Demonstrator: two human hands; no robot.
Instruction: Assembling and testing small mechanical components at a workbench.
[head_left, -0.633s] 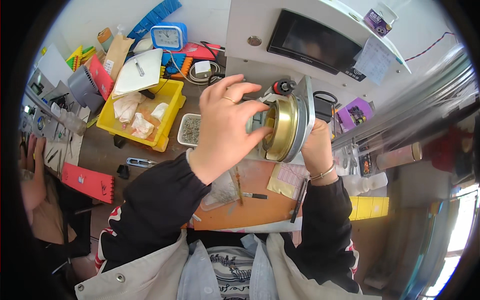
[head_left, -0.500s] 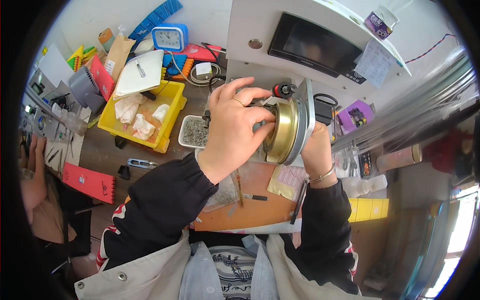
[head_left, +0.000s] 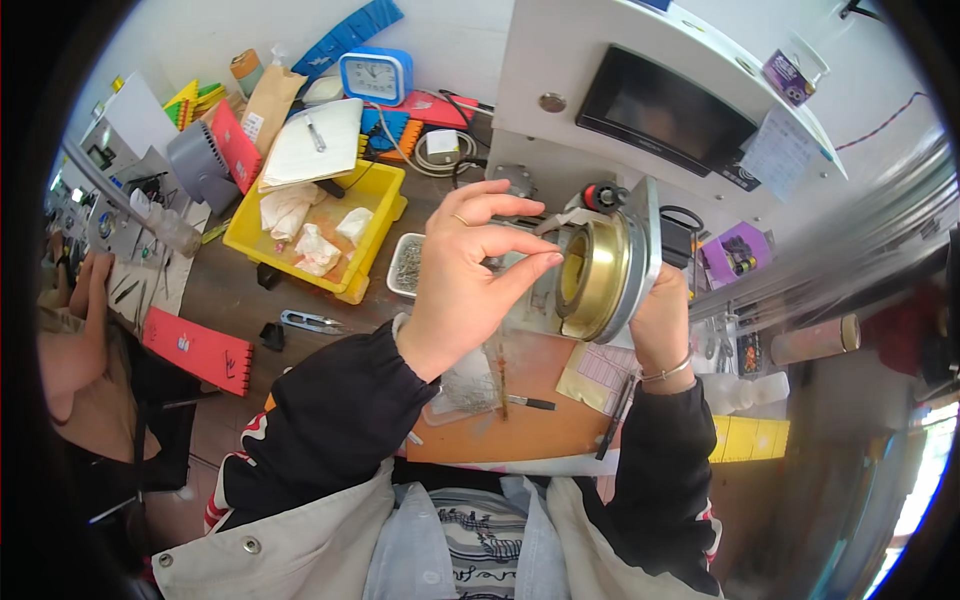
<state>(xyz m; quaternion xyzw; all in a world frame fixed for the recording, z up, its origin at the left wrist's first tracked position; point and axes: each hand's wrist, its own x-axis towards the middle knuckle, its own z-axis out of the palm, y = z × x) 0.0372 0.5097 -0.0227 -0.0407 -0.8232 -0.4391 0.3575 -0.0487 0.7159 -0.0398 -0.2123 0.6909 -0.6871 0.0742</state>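
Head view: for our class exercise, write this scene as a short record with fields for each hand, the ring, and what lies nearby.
Left hand: thumb and forefinger tips together, beside the ring; whether they pinch anything thin is unclear
Right hand: at the metal plate, grip partly hidden
Ring: brass-coloured, on the plate's left side
Left of the hands: yellow tray holding crumpled white pieces
Above: dark screen
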